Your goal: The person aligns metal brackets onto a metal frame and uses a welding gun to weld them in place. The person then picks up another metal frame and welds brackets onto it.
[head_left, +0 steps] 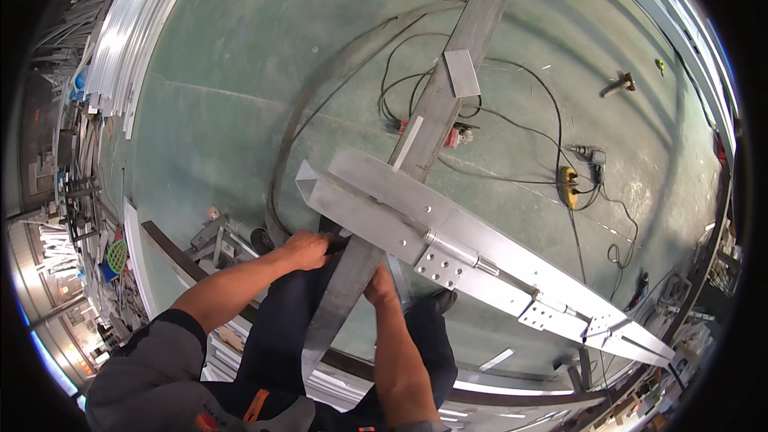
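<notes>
The left grip (307,250) is curled by a dark part (338,243), but whether anything is held cannot be told; the right grip (380,284) is partly hidden, its state likewise unclear. The beam (344,280) is seen between them, the profile (372,222) just ahead, laid across it. The profile is best kept steady, its edges avoided.

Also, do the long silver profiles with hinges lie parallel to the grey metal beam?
No, the silver profiles cross over the grey metal beam at a wide angle.
</notes>
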A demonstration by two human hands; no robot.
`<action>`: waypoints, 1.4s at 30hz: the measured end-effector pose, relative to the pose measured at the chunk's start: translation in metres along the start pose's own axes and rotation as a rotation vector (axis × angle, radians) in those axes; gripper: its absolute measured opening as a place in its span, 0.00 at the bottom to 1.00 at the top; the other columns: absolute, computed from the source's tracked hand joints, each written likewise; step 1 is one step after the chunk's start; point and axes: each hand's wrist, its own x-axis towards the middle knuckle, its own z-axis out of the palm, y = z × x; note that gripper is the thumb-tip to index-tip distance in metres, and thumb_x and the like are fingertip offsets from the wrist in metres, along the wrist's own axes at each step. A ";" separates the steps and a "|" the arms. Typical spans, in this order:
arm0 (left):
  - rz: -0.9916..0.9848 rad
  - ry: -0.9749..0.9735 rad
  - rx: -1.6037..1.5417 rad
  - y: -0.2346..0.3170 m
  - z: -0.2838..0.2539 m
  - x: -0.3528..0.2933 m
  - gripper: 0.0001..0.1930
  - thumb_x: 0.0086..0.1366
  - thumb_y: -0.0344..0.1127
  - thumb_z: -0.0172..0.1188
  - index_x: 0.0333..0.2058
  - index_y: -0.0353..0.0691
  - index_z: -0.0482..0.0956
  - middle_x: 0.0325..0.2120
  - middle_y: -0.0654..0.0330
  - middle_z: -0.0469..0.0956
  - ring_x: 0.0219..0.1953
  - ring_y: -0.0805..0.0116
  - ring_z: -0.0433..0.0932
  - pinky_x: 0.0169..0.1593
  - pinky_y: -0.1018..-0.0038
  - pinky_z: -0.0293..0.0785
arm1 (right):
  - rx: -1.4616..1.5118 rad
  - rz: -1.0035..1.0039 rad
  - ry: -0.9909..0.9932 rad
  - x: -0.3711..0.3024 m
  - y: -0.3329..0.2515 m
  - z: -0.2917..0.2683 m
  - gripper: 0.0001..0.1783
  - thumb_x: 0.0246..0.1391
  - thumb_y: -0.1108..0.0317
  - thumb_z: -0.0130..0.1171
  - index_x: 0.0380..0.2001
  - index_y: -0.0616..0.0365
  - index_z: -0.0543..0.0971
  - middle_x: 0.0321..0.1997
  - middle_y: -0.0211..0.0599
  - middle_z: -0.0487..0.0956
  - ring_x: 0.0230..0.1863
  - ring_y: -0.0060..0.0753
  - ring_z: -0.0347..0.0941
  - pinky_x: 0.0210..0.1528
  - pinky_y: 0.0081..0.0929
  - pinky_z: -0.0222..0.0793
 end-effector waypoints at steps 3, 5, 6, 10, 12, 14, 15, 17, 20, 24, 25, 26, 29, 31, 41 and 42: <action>0.161 0.040 -0.106 0.005 0.014 0.004 0.21 0.64 0.44 0.63 0.50 0.36 0.78 0.43 0.42 0.83 0.44 0.38 0.83 0.47 0.50 0.79 | 0.690 0.189 0.107 0.040 -0.007 0.002 0.31 0.67 0.42 0.55 0.63 0.53 0.76 0.61 0.39 0.81 0.61 0.46 0.77 0.63 0.46 0.75; 0.212 0.002 -0.145 0.008 0.022 0.002 0.19 0.62 0.38 0.63 0.51 0.37 0.78 0.44 0.44 0.83 0.45 0.38 0.81 0.50 0.52 0.79 | 0.778 0.110 0.154 0.039 -0.016 -0.001 0.32 0.66 0.40 0.56 0.62 0.52 0.76 0.62 0.38 0.81 0.62 0.46 0.76 0.63 0.48 0.75; 0.239 0.032 -0.138 0.008 0.025 0.002 0.20 0.61 0.37 0.63 0.51 0.38 0.78 0.45 0.44 0.82 0.47 0.39 0.81 0.52 0.53 0.78 | 0.823 0.074 0.175 0.038 -0.020 0.003 0.33 0.65 0.39 0.56 0.62 0.52 0.77 0.62 0.37 0.80 0.63 0.46 0.76 0.63 0.50 0.75; 0.239 0.257 -0.046 -0.005 0.053 -0.020 0.26 0.60 0.34 0.64 0.57 0.39 0.76 0.56 0.44 0.75 0.61 0.43 0.73 0.64 0.55 0.71 | 1.004 -0.211 0.333 0.025 -0.029 0.008 0.31 0.63 0.39 0.57 0.56 0.52 0.79 0.56 0.39 0.82 0.57 0.48 0.78 0.57 0.54 0.77; 0.111 0.368 0.032 0.013 0.045 -0.034 0.29 0.59 0.35 0.66 0.60 0.38 0.75 0.61 0.45 0.72 0.65 0.43 0.69 0.67 0.54 0.68 | 1.032 -0.249 0.529 -0.009 -0.018 -0.042 0.16 0.60 0.53 0.61 0.41 0.53 0.79 0.37 0.36 0.81 0.39 0.41 0.77 0.35 0.46 0.73; -0.117 0.288 -0.014 -0.011 0.055 -0.074 0.33 0.57 0.40 0.68 0.61 0.38 0.74 0.63 0.45 0.70 0.66 0.43 0.67 0.69 0.54 0.66 | 1.066 -0.306 0.664 -0.065 -0.013 -0.066 0.15 0.58 0.57 0.58 0.41 0.56 0.79 0.36 0.37 0.80 0.38 0.40 0.77 0.35 0.42 0.73; -0.188 0.270 -0.042 -0.020 0.057 -0.092 0.32 0.57 0.42 0.69 0.60 0.37 0.75 0.61 0.45 0.71 0.65 0.43 0.69 0.67 0.54 0.67 | 1.083 -0.261 0.736 -0.092 -0.004 -0.091 0.16 0.59 0.56 0.57 0.41 0.57 0.78 0.36 0.38 0.80 0.38 0.40 0.77 0.36 0.41 0.72; -0.308 0.103 -0.082 -0.035 0.050 -0.126 0.29 0.56 0.44 0.68 0.54 0.35 0.79 0.57 0.43 0.75 0.62 0.43 0.73 0.64 0.55 0.71 | 1.125 -0.380 0.861 -0.164 0.003 -0.123 0.18 0.60 0.53 0.55 0.39 0.58 0.78 0.37 0.39 0.79 0.38 0.42 0.76 0.39 0.42 0.72; -0.310 0.020 0.036 -0.065 0.063 -0.183 0.24 0.54 0.46 0.66 0.46 0.34 0.84 0.46 0.40 0.82 0.52 0.40 0.81 0.57 0.53 0.77 | 1.229 -0.574 0.913 -0.295 0.024 -0.148 0.17 0.59 0.51 0.58 0.37 0.56 0.78 0.40 0.39 0.78 0.43 0.40 0.74 0.49 0.43 0.72; -0.311 -0.017 0.184 -0.066 0.053 -0.221 0.21 0.53 0.47 0.66 0.39 0.35 0.86 0.38 0.41 0.85 0.42 0.40 0.84 0.49 0.51 0.80 | 1.337 -0.550 1.154 -0.480 0.065 -0.170 0.25 0.63 0.51 0.59 0.52 0.60 0.80 0.48 0.44 0.84 0.47 0.42 0.81 0.50 0.49 0.79; -0.279 -0.024 0.146 -0.046 0.046 -0.223 0.20 0.54 0.47 0.65 0.38 0.36 0.86 0.37 0.41 0.85 0.41 0.40 0.84 0.48 0.51 0.80 | 1.418 -0.562 1.104 -0.525 0.089 -0.188 0.23 0.58 0.48 0.61 0.43 0.58 0.81 0.42 0.41 0.84 0.45 0.45 0.80 0.51 0.53 0.77; -0.260 -0.020 0.102 -0.031 0.034 -0.229 0.19 0.54 0.47 0.65 0.37 0.36 0.87 0.36 0.42 0.85 0.40 0.41 0.84 0.47 0.51 0.80 | 1.318 -0.668 1.116 -0.565 0.104 -0.203 0.20 0.56 0.51 0.62 0.39 0.58 0.81 0.42 0.43 0.83 0.46 0.46 0.79 0.50 0.49 0.77; -0.451 0.042 -0.096 0.016 -0.001 -0.243 0.16 0.54 0.45 0.65 0.33 0.38 0.87 0.34 0.43 0.85 0.38 0.42 0.85 0.45 0.52 0.80 | 1.386 -0.803 1.117 -0.680 0.136 -0.224 0.26 0.56 0.52 0.65 0.49 0.61 0.81 0.49 0.47 0.82 0.50 0.46 0.78 0.53 0.48 0.76; -0.441 0.196 -0.176 0.046 -0.008 -0.259 0.16 0.53 0.45 0.66 0.32 0.37 0.87 0.33 0.44 0.85 0.39 0.43 0.85 0.45 0.53 0.80 | 1.194 -0.869 1.257 -0.763 0.170 -0.247 0.30 0.58 0.45 0.62 0.56 0.55 0.79 0.53 0.46 0.82 0.53 0.45 0.78 0.54 0.51 0.76; -0.315 0.523 -0.015 0.144 -0.059 -0.228 0.19 0.56 0.39 0.67 0.44 0.35 0.84 0.41 0.44 0.84 0.48 0.44 0.83 0.52 0.55 0.78 | 0.378 -0.848 1.511 -0.873 0.043 -0.256 0.24 0.60 0.50 0.59 0.49 0.59 0.81 0.48 0.42 0.83 0.50 0.39 0.78 0.55 0.44 0.73; -0.285 0.516 -0.066 0.156 -0.052 -0.229 0.19 0.56 0.39 0.66 0.45 0.35 0.84 0.42 0.44 0.83 0.49 0.43 0.82 0.53 0.56 0.77 | 0.279 -0.816 1.464 -0.864 0.010 -0.246 0.22 0.60 0.52 0.59 0.46 0.60 0.81 0.47 0.42 0.83 0.49 0.38 0.78 0.56 0.42 0.72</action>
